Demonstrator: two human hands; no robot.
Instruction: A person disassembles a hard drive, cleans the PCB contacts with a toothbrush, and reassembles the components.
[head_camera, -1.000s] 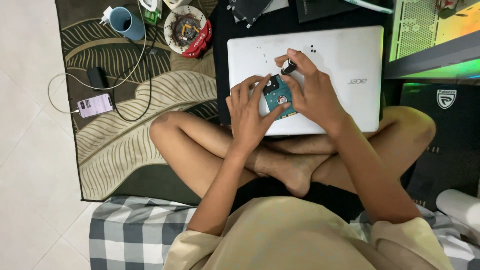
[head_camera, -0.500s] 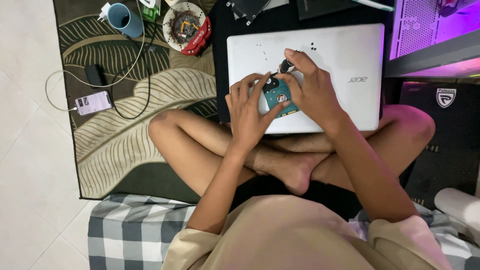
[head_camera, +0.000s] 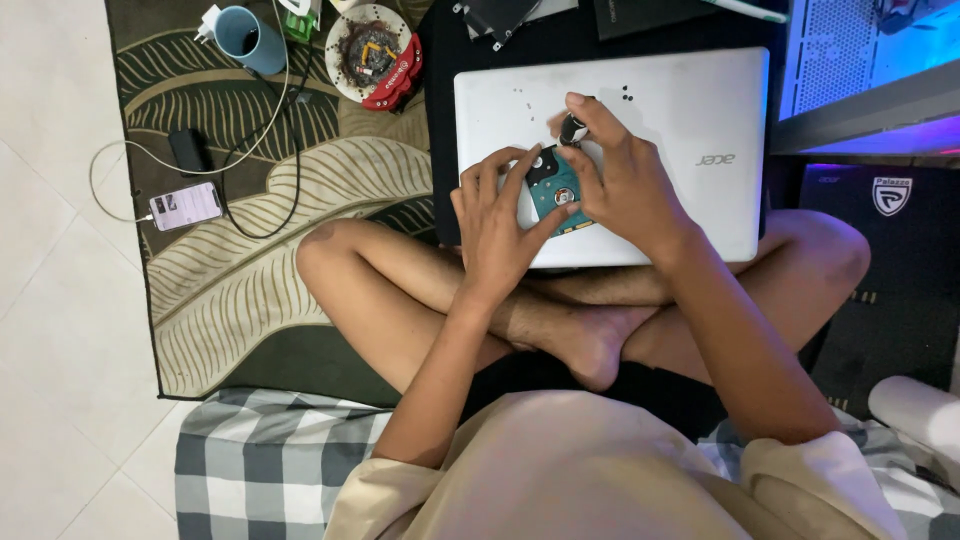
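I sit cross-legged with a closed white laptop (head_camera: 690, 110) in front of my knees. On its lid lies a small hard drive (head_camera: 553, 190) with its teal circuit board facing up. My left hand (head_camera: 497, 222) holds the drive steady by its left edge. My right hand (head_camera: 618, 182) grips a small dark screwdriver (head_camera: 571, 127), upright over the drive's top edge. Several tiny dark screws (head_camera: 626, 93) lie loose on the lid above the hands.
A leaf-patterned rug (head_camera: 250, 270) lies to the left with a blue mug (head_camera: 250, 38), a white bowl of small parts (head_camera: 372, 52), a phone (head_camera: 185, 205) on a charging cable and a black adapter (head_camera: 187, 149). A lit computer case (head_camera: 860, 60) stands at the right.
The view has shifted slightly. The case's light went from green to purple to blue. Both hands stay on the drive, with the screwdriver still at its top edge.
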